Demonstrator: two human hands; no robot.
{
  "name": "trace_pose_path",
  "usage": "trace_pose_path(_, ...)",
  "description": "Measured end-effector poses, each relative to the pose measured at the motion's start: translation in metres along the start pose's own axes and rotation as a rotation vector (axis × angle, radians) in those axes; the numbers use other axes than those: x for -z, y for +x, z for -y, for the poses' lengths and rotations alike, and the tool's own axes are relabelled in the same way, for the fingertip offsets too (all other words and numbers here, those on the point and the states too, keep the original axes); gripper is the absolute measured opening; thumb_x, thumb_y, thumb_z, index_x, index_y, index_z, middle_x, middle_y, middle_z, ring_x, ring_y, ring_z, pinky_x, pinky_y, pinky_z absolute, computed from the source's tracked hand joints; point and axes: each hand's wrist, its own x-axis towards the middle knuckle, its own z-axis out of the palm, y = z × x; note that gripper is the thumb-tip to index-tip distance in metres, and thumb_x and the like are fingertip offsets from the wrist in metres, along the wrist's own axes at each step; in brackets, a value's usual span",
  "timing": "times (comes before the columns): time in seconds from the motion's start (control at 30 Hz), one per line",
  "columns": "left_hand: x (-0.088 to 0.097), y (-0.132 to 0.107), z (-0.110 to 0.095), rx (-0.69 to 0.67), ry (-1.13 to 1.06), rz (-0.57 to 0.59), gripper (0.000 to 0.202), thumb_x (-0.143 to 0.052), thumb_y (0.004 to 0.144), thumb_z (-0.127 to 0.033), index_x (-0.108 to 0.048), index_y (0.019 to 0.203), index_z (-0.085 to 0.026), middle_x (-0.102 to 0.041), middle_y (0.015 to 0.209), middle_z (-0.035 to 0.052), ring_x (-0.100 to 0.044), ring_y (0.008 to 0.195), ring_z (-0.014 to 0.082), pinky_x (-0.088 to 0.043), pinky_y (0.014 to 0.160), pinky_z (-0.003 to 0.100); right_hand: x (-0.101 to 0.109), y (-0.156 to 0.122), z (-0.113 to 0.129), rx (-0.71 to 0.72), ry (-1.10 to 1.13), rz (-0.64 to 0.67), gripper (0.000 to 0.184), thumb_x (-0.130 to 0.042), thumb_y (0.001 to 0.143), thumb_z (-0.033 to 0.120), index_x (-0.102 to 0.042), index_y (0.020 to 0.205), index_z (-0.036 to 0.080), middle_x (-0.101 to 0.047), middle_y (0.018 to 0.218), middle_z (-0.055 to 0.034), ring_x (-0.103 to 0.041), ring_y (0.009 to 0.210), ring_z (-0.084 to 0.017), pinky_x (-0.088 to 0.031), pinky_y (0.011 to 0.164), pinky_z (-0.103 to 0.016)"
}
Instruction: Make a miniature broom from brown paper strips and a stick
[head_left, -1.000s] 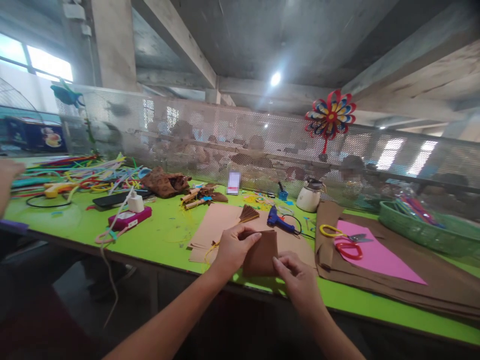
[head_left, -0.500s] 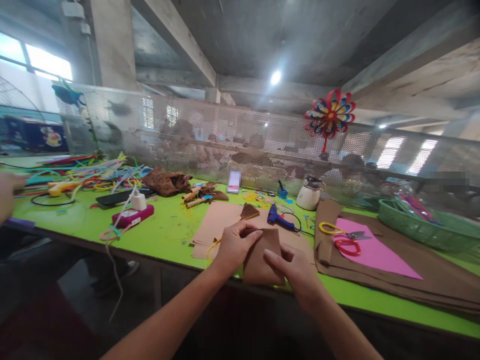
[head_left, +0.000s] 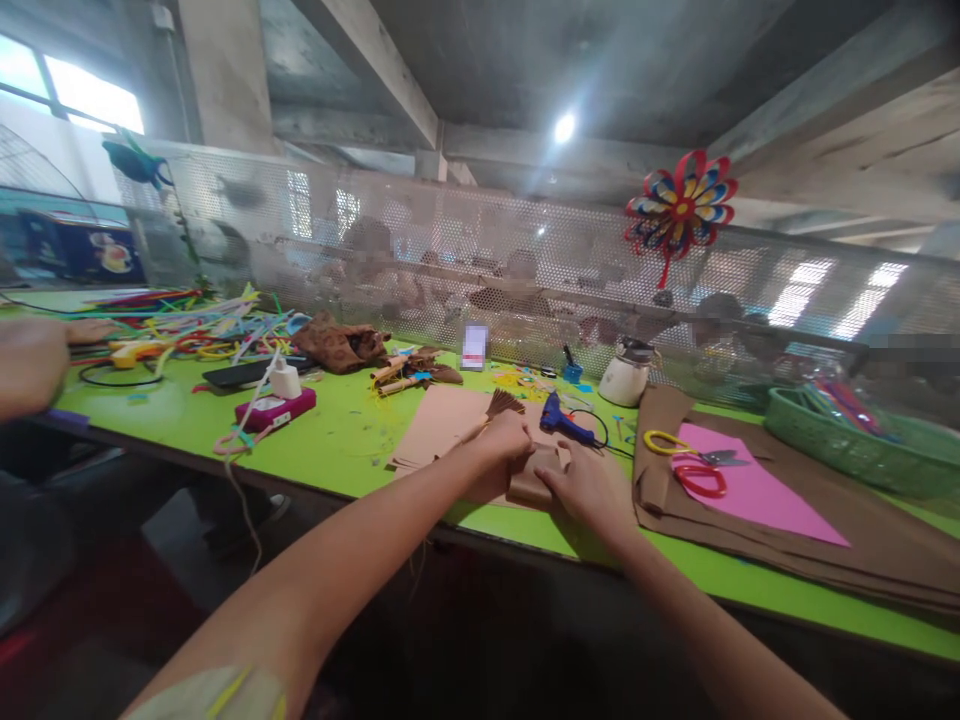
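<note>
My left hand [head_left: 504,448] and my right hand [head_left: 587,487] both press on a folded piece of brown paper [head_left: 534,478] lying on the green table [head_left: 330,445]. The left fingers are curled over its top edge, the right fingers pinch its right side. Under it lies a stack of tan paper sheets [head_left: 439,423]. A small brown pleated paper fan [head_left: 501,404] lies just beyond my left hand, and a blue glue gun [head_left: 559,418] just beyond the fold.
Scissors with yellow and red handles [head_left: 694,468] lie on a pink sheet [head_left: 750,487] over brown paper at right. A green basket [head_left: 847,445], white pot [head_left: 624,376], phone [head_left: 474,347], pink box with charger [head_left: 274,405] and coloured strips [head_left: 187,335] are about. Another person's hand [head_left: 30,362] is at far left.
Both hands have moved forward and lowered the brown paper from the table's edge onto the tan sheets; the paper now looks folded smaller. The view has shifted slightly.
</note>
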Motion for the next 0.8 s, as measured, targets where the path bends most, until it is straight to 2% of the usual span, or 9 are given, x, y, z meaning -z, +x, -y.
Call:
trace_pose_path(0.13, 0.0, 0.004, 0.006, -0.042, 0.142, 0.034, 0.008, -0.066, 0.058, -0.013, -0.061, 0.053, -0.015, -0.054, 0.049, 0.0022, -0.053, 0.057, 0.0167, -0.04, 0.058, 0.027, 0.001, -0.001, -0.003, 0.068, -0.206, 0.065, 0.037, -0.056, 0.078, 0.036, -0.065, 0.103, 0.011, -0.069, 0.086, -0.0176, -0.062, 0.08, -0.03, -0.041, 0.07, -0.037)
trace_pose_path(0.23, 0.001, 0.004, 0.011, -0.087, 0.222, 0.039, 0.004, -0.066, 0.061, -0.019, -0.065, 0.059, -0.017, -0.062, 0.06, 0.0043, -0.057, 0.064, 0.0179, -0.041, 0.062, 0.027, 0.008, -0.002, -0.001, 0.17, -0.214, 0.086, 0.031, -0.048, 0.086, 0.034, -0.068, 0.095, 0.013, -0.069, 0.086, -0.0136, -0.061, 0.081, -0.025, -0.042, 0.074, -0.035)
trace_pose_path(0.37, 0.0, 0.004, 0.014, -0.123, 0.289, 0.036, 0.009, -0.065, 0.065, -0.025, -0.069, 0.069, -0.017, -0.067, 0.072, 0.0067, -0.059, 0.07, 0.0192, -0.042, 0.065, 0.027, 0.014, -0.012, 0.003, 0.494, -0.222, 0.089, 0.027, -0.044, 0.09, 0.029, -0.068, 0.098, 0.019, -0.064, 0.11, -0.0104, -0.051, 0.104, -0.025, -0.037, 0.091, -0.038)
trace_pose_path(0.43, -0.002, 0.004, 0.014, -0.129, 0.312, 0.033, 0.012, -0.065, 0.066, -0.026, -0.07, 0.072, -0.017, -0.068, 0.075, 0.0079, -0.06, 0.071, 0.0195, -0.043, 0.065, 0.027, 0.014, -0.02, 0.005, 0.589, -0.266, 0.145, 0.028, -0.043, 0.091, 0.029, -0.066, 0.106, 0.02, -0.061, 0.118, -0.0091, -0.048, 0.109, -0.026, -0.034, 0.094, -0.04)
trace_pose_path(0.6, -0.003, 0.005, 0.013, -0.13, 0.357, 0.021, 0.016, -0.065, 0.067, -0.027, -0.071, 0.077, -0.016, -0.069, 0.077, 0.0086, -0.061, 0.072, 0.0188, -0.043, 0.066, 0.026, 0.016, -0.031, 0.006, 0.643, -0.304, 0.377, 0.036, -0.038, 0.094, 0.034, -0.057, 0.122, 0.021, -0.062, 0.117, -0.0087, -0.053, 0.107, -0.022, -0.039, 0.092, -0.038)
trace_pose_path(0.8, -0.005, 0.002, 0.01, -0.114, 0.419, 0.014, 0.016, -0.062, 0.069, -0.024, -0.071, 0.08, -0.016, -0.07, 0.078, 0.0071, -0.062, 0.075, 0.0177, -0.045, 0.069, 0.024, 0.026, -0.033, 0.006, 0.672, -0.371, 0.478, 0.046, -0.038, 0.093, 0.045, -0.051, 0.13, 0.02, -0.053, 0.132, -0.0114, -0.048, 0.119, -0.027, -0.037, 0.098, -0.045)
